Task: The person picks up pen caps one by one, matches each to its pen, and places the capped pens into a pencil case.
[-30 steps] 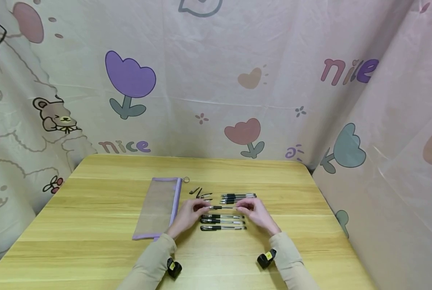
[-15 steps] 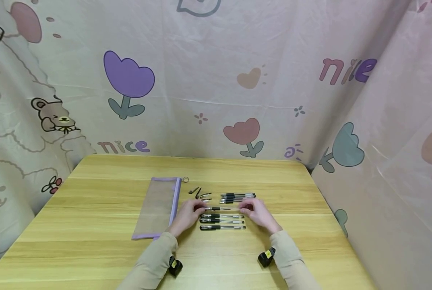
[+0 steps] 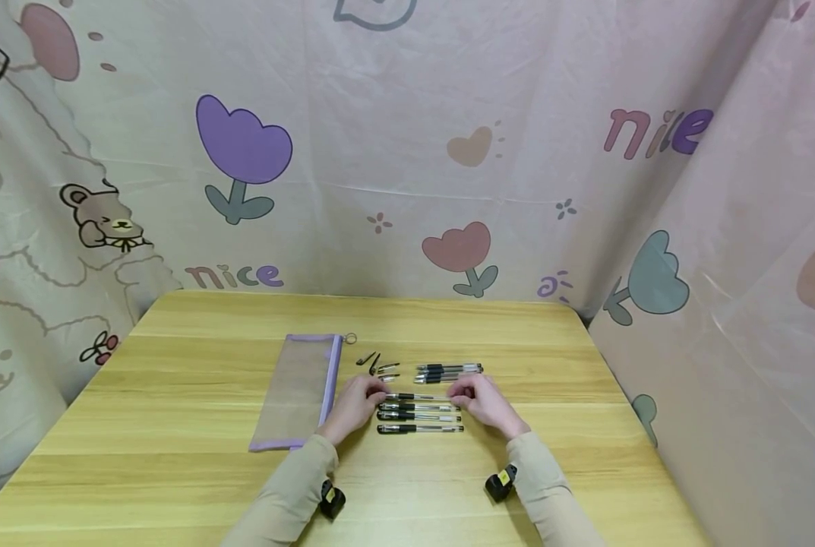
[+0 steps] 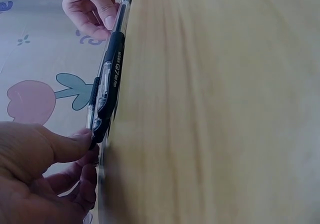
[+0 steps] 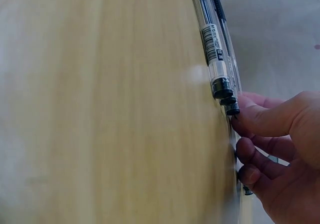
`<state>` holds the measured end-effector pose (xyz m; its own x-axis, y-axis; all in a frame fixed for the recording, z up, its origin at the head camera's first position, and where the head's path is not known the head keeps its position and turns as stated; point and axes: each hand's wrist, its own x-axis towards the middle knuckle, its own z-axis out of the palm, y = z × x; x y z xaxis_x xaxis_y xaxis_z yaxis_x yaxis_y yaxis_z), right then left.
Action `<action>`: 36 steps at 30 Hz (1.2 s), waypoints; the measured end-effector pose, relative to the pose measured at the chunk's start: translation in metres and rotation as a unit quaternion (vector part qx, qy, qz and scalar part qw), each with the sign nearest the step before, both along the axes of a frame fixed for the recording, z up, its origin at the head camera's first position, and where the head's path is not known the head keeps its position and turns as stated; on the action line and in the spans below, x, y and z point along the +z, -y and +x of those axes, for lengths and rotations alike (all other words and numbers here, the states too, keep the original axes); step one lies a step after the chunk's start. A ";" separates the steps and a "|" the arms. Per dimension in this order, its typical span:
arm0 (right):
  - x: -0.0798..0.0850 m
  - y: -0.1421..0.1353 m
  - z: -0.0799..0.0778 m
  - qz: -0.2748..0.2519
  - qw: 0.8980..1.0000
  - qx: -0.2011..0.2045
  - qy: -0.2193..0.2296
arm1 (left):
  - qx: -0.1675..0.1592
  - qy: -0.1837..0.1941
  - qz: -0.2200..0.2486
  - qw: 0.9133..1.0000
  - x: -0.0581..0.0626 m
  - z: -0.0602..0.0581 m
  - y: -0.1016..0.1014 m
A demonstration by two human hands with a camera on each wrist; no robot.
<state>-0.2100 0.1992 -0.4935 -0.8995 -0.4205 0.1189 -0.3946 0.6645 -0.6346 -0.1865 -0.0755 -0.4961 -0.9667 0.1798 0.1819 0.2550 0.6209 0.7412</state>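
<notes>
A black-gripped, clear-barrelled gel pen (image 3: 402, 396) lies level between the two hands. My left hand (image 3: 354, 406) pinches its tip end between thumb and fingers. The right hand (image 3: 481, 403) pinches the other end; in the right wrist view the right thumb and fingers (image 5: 260, 120) close at the barrel end, and they hide how the parts meet. Just in front are three capped gel pens (image 3: 421, 430) in parallel, caps to the left. Several uncapped pens (image 3: 448, 368) lie behind the right hand. Loose black pen caps (image 3: 388, 368) are scattered behind the left hand.
A see-through mesh pouch (image 3: 294, 391) with a purple zip edge and a ring lies flat left of the left hand. Beneath everything is a wood-grain table (image 3: 195, 425), and a patterned curtain (image 3: 352, 152) hangs behind its far edge.
The right hand has shifted slightly left. Half a second ago a thin refill pointed toward it from the left hand's pen part with a gap; now the pen spans both hands, nearer the capped pens.
</notes>
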 end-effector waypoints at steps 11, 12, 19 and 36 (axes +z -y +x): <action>0.002 0.000 0.001 -0.001 1.000 0.004 -0.008 | 0.000 0.008 -0.009 1.000 0.000 -0.001 0.000; 0.002 0.000 0.001 0.001 1.000 0.004 -0.010 | 0.000 0.008 -0.009 1.000 0.001 0.000 0.000; 0.001 0.000 0.001 -0.005 1.000 -0.010 -0.002 | 0.000 0.003 -0.010 1.000 0.002 0.001 -0.001; -0.004 -0.009 -0.011 -0.083 0.993 -0.088 -0.013 | 0.012 -0.001 0.017 1.000 0.003 0.000 0.006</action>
